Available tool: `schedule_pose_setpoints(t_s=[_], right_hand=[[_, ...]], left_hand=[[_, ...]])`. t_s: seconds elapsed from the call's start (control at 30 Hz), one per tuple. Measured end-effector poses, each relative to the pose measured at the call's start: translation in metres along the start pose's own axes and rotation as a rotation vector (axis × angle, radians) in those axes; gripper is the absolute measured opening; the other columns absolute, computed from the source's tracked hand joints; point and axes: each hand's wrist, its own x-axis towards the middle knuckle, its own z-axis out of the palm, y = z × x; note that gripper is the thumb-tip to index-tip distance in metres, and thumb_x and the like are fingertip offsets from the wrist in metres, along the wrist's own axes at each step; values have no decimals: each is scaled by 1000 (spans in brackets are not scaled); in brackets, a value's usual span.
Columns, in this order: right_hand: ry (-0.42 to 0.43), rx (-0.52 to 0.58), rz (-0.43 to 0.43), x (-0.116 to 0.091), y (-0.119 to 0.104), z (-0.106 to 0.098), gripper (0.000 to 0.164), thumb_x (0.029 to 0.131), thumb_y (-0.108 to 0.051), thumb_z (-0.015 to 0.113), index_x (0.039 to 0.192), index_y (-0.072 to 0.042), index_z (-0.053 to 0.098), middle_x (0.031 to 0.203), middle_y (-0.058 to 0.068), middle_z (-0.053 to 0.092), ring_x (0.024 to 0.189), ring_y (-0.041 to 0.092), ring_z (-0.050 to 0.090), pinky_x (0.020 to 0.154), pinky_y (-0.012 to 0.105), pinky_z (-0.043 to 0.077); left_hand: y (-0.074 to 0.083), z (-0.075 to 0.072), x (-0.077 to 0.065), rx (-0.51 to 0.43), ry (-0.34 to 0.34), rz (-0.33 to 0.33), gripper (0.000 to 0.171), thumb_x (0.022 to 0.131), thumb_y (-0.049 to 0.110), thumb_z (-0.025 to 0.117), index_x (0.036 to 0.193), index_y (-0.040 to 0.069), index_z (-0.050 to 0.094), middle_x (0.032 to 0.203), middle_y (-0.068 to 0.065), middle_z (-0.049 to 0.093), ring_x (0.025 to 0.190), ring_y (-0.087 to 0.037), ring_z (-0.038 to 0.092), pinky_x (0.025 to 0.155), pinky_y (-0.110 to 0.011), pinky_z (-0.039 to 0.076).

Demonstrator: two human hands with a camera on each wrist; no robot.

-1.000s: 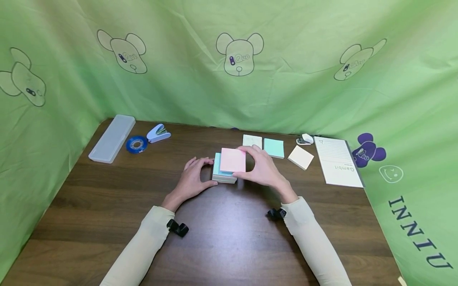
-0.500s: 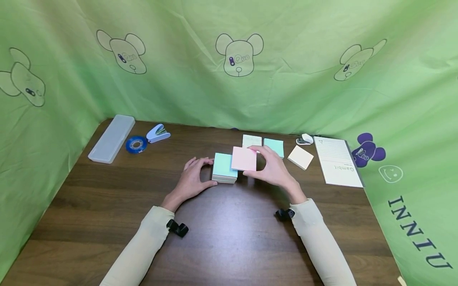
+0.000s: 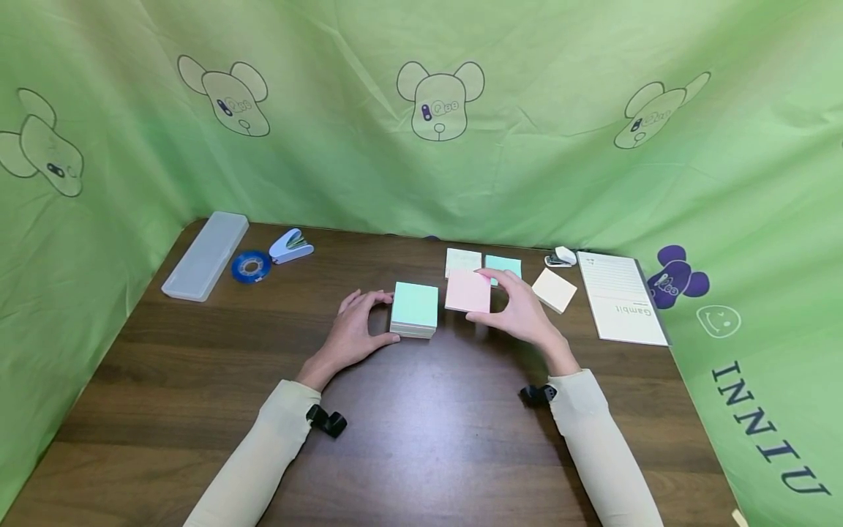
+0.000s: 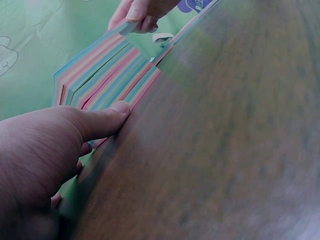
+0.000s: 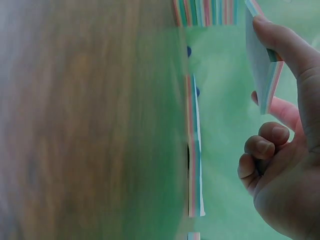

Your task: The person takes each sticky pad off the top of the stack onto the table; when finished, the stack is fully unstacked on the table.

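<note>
On the table stands a tall stack of sticky note pads [image 3: 414, 304] with a mint-green top and edges striped in several colours [image 4: 110, 75]. My left hand [image 3: 356, 326] grips its left side, thumb [image 4: 112, 112] at the front and fingers at the back. To the right, my right hand [image 3: 516, 311] pinches a pink-topped sticky note pad [image 3: 468, 291] between thumb and index finger. In the right wrist view, this pad [image 5: 260, 65] is lifted above the table, its pale underside showing, while the other fingers [image 5: 262, 145] stay curled beneath.
Behind the held pad lie a whitish pad [image 3: 463, 260] and a mint pad [image 3: 503, 266]. A cream pad [image 3: 555, 290], small white stapler [image 3: 561, 256] and notepad [image 3: 622, 296] lie right. At left are a translucent case [image 3: 206, 256], blue tape roll [image 3: 251, 266] and light-blue stapler [image 3: 291, 247].
My right hand has carried the pink-topped pad rightward off the stack, uncovering the mint-green top. My left hand has stayed at the stack.
</note>
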Motion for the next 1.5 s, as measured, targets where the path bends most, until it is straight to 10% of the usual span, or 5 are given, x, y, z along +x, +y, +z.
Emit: schedule_pose_setpoints(t_s=[0.6,1.13,1.5], right_hand=[[-38,-144,-54,3,40,19,94,78,-69,93,150,-15,67,106,11,67,93,31,61,76,43,50],[-139,-203,39,-1,35,26,98,82,-66,91,158,-12,60,138,20,70,117,40,66,98,63,54],[-137,-143,-3,0,25,17,85,84,-56,94,152,-16,65,143,17,72,115,37,71,98,55,58]], left_hand=[[-1,1,1,-3,3,2,68,85,21,100,141,3,63,154,-12,67,154,-35,51,139,-51,13],[0,4,-1,-2,-3,-10,69,86,22,99,141,4,63,155,-11,66,155,-35,50,139,-51,13],[-1,2,0,7,6,15,69,86,21,99,141,4,62,155,-12,66,154,-36,51,139,-54,15]])
